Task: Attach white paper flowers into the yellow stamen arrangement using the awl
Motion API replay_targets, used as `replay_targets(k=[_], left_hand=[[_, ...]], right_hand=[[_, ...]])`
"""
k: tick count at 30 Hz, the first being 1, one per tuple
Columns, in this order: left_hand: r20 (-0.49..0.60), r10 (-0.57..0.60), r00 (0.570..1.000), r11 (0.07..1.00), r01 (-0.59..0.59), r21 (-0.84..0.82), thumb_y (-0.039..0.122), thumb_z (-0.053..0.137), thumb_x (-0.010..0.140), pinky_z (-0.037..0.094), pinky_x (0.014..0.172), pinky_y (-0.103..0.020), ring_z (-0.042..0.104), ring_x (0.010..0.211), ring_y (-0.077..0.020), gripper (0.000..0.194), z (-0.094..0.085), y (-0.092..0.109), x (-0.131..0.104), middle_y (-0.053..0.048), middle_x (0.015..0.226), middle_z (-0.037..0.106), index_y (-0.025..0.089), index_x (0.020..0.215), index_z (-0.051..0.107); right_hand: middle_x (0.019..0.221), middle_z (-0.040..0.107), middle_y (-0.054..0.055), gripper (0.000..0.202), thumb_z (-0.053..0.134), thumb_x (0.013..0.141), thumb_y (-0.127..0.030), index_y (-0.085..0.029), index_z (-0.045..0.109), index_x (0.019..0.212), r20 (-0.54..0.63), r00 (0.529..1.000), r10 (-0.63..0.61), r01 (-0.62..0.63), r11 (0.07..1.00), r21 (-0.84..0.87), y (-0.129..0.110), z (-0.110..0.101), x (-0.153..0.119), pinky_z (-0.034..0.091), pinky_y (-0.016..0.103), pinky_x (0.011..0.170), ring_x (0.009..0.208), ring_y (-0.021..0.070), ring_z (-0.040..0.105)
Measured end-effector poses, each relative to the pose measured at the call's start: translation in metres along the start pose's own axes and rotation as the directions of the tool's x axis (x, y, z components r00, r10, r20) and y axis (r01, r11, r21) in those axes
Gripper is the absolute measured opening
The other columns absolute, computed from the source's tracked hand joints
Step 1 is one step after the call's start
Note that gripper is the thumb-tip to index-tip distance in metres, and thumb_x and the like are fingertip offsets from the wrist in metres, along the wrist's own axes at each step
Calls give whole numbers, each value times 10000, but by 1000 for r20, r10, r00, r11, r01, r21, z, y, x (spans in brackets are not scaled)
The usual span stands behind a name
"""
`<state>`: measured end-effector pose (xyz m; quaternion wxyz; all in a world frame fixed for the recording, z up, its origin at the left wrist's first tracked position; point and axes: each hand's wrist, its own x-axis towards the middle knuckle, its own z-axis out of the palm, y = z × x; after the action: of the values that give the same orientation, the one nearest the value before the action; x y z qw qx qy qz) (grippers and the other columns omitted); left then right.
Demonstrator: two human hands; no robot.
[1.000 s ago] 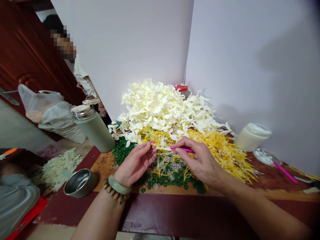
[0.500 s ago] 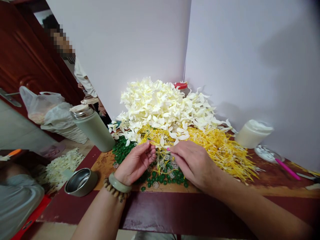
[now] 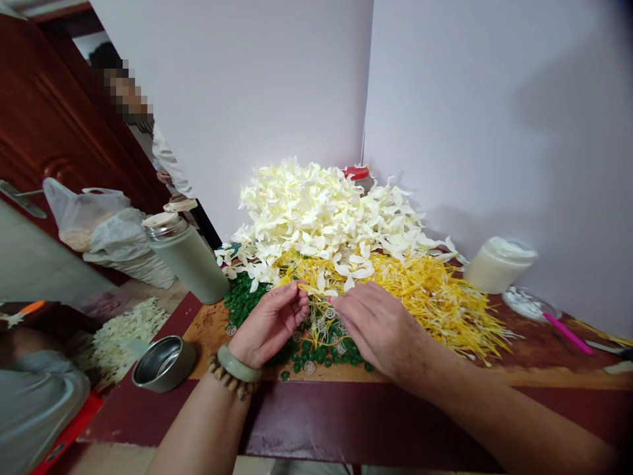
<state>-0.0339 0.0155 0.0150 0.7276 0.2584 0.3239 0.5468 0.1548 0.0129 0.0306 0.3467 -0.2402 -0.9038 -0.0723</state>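
Note:
My left hand (image 3: pixel 279 323), with a pale green bangle and a bead bracelet at its wrist, pinches a thin yellow flower-stamen strand (image 3: pixel 310 289). The strand stretches toward my right hand (image 3: pixel 378 323), whose fingers are closed together at its other end. A small pink spot shows at those fingertips; what they hold is mostly hidden. Beyond both hands spreads a bundle of yellow stamens (image 3: pixel 435 297), with a heap of white artificial petals (image 3: pixel 316 204) behind it. Green plastic pieces (image 3: pixel 242 297) and clear round discs (image 3: pixel 310 367) lie around and below my hands.
On the left stand a green thermos (image 3: pixel 190 260) and its metal-lined cup (image 3: pixel 165 363). A white jar (image 3: pixel 502 264), a small dish (image 3: pixel 529 303) and a pink stick (image 3: pixel 568 334) are at the right. A red-lidded jar (image 3: pixel 357 174) sits behind the petals. Another person (image 3: pixel 171 161) is in the doorway.
The view has shifted slightly. Both hands keep nearly the same place and pinch, with the right fingers a little turned over the strand's end.

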Motion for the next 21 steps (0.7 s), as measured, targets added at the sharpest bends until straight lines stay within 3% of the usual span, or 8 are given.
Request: replay_targets(k=[9, 13, 15, 18, 21], left_hand=[[43, 13, 999, 996, -17, 93, 171, 611, 741, 457, 638, -166, 556, 635, -64, 56, 2, -8, 0, -4, 667, 616, 124, 738, 640], [99, -11, 995, 983, -7, 182, 194, 637, 718, 437, 648, -183, 541, 611, -72, 88, 10, -17, -2, -12, 641, 610, 112, 689, 651], [62, 40, 997, 972, -53, 229, 230, 645, 711, 435, 665, -196, 549, 634, -83, 119, 10, -17, -1, -22, 670, 623, 113, 721, 665], [-71, 166, 984, 930, -132, 343, 277, 669, 680, 423, 617, -180, 553, 663, -88, 169, 7, -12, 1, -28, 717, 639, 127, 759, 675], [-137, 247, 959, 829, -135, 543, 284, 693, 643, 370, 499, -160, 515, 589, -78, 175, 4, -10, 3, -13, 654, 618, 126, 715, 672]], right_hand=[[701, 548, 75, 165, 403, 821, -73, -129, 549, 769, 21, 1000, 17, -16, 999, -28, -2, 8, -3, 401, 324, 678, 695, 179, 476], [739, 554, 67, 181, 359, 851, -110, -138, 535, 819, 3, 991, 131, -130, 980, 152, -4, 16, -1, 409, 300, 688, 710, 164, 491], [726, 549, 37, 196, 360, 863, -147, -141, 524, 970, 51, 961, 271, -274, 915, 296, -1, 13, 2, 411, 273, 639, 663, 141, 494], [698, 530, -5, 349, 374, 871, -205, -177, 422, 1215, 148, 875, 461, -474, 758, 448, 12, 0, 5, 385, 244, 544, 559, 108, 446], [779, 572, 12, 310, 408, 854, -220, -179, 521, 1140, 139, 820, 556, -532, 648, 545, 31, -11, 7, 382, 246, 553, 574, 96, 435]])
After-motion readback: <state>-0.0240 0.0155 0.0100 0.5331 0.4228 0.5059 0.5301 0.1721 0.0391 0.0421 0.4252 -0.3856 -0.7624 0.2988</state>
